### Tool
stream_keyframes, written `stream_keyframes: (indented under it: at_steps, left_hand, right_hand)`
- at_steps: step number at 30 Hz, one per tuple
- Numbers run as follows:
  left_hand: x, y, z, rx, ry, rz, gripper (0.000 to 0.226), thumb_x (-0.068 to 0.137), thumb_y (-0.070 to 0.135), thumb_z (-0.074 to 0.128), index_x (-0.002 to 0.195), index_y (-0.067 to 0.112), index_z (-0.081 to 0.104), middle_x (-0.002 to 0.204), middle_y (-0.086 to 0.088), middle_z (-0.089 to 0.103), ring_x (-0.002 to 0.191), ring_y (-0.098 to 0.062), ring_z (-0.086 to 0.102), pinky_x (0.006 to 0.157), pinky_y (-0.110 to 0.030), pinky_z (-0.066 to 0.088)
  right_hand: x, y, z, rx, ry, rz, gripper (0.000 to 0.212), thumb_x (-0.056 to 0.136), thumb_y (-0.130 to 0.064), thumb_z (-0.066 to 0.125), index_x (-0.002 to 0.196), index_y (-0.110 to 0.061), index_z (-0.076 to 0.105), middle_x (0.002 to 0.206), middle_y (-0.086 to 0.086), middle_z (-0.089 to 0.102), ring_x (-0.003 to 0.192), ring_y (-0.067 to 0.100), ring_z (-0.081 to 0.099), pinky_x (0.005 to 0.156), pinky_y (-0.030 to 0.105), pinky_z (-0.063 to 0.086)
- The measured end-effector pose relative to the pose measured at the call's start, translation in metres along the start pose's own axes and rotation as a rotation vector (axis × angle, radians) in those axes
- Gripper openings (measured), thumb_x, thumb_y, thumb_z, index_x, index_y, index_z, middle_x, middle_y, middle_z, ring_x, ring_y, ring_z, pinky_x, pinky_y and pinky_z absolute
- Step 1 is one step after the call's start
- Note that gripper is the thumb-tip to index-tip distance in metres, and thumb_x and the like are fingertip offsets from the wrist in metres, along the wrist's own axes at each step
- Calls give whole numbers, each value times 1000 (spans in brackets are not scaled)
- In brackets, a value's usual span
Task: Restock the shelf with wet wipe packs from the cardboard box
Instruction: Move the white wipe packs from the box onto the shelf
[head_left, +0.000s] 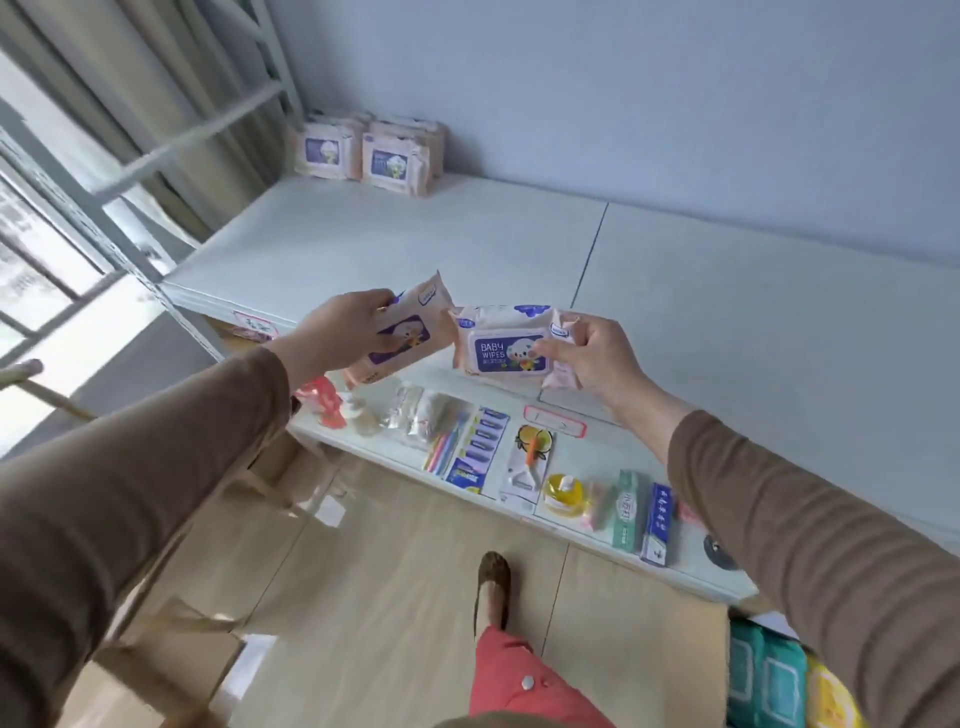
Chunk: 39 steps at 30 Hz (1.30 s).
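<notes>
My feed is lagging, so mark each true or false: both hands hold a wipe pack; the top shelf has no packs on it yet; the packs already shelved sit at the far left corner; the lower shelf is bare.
1. Both hands hold a wipe pack: true. The left hand grips one wipe pack, the right hand another pack.
2. The top shelf has no packs: false. Stacked packs stand on it.
3. They sit at the far left corner: true.
4. The lower shelf is bare: false. It holds small goods.
</notes>
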<state>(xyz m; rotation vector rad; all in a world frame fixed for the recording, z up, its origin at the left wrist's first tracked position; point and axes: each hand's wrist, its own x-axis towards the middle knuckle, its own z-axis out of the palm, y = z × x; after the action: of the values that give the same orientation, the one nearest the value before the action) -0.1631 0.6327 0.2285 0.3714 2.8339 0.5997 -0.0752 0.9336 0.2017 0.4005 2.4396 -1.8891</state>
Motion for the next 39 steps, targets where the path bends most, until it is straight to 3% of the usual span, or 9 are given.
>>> stream_keyframes:
  at_steps: [4, 5, 8, 14, 18, 21, 29, 34, 39]
  left_hand:
    - [71, -43, -43, 90, -81, 74, 89, 46, 90, 37, 113, 35, 55, 99, 7, 64, 84, -11, 60, 66, -20, 47]
    - [89, -53, -54, -13, -52, -36, 72, 68, 83, 44, 125, 40, 49, 116, 4, 61, 99, -16, 59, 74, -22, 49]
    - [126, -83, -85, 644, -118, 59, 61, 98, 26, 53, 150, 39, 23, 149, -7, 33, 128, -32, 38, 94, -30, 46]
    - [232, -153, -126, 120, -42, -65, 41, 89, 27, 66, 127, 26, 52, 113, 2, 59, 97, -19, 58, 73, -30, 51]
    - [310, -194, -150, 310, -55, 51, 43, 82, 35, 75, 113, 16, 52, 102, -6, 63, 86, -30, 60, 75, -43, 53]
    - [360, -220, -171, 305, -104, 99, 53, 82, 37, 75, 125, 17, 51, 115, -6, 63, 97, -32, 60, 84, -46, 52]
    - [464, -256, -190, 384, -150, 254, 67, 86, 38, 70, 146, 36, 39, 137, 7, 57, 120, -26, 56, 83, -32, 45]
    - [484, -267, -176, 363, 63, 336, 56, 80, 35, 76, 130, 23, 53, 122, -6, 57, 108, -31, 56, 83, -40, 51]
    - [487, -293, -175, 324, 129, 439, 66, 71, 38, 84, 124, 18, 51, 122, -7, 52, 121, -33, 43, 99, -46, 43]
  right_hand:
    - [93, -28, 40, 56, -6, -18, 52, 76, -8, 83, 42, -23, 47, 63, -1, 41, 61, 9, 52, 48, 19, 36]
    - [115, -38, 51, 62, -9, -17, 52, 76, -7, 82, 44, -21, 45, 60, -4, 39, 54, 5, 47, 48, 19, 35]
    - [179, -57, 81, 117, 0, -13, 54, 74, -9, 83, 58, -21, 33, 52, -15, 41, 51, 3, 45, 50, 18, 36]
    - [283, -88, 147, 179, 80, 33, 35, 69, -12, 84, 58, -19, 52, 72, -6, 65, 76, 20, 67, 64, 29, 52]
    - [337, -106, 193, 194, 114, 40, 44, 76, 1, 77, 49, -33, 68, 59, -17, 68, 77, 20, 70, 56, 21, 51]
    - [377, -110, 228, 255, 152, 40, 20, 71, -5, 77, 77, -24, 78, 88, -1, 79, 90, 26, 75, 86, 46, 60]
    - [442, -104, 275, 87, 332, 124, 18, 70, -23, 74, 85, -13, 75, 90, 4, 78, 88, 27, 74, 84, 50, 58]
    - [442, -113, 289, -85, 444, 67, 36, 77, -25, 70, 112, -28, 62, 97, -14, 73, 85, -3, 67, 66, 18, 47]
    - [433, -97, 308, -190, 554, 56, 70, 68, -40, 86, 116, -23, 38, 117, -8, 62, 99, 14, 62, 76, 29, 46]
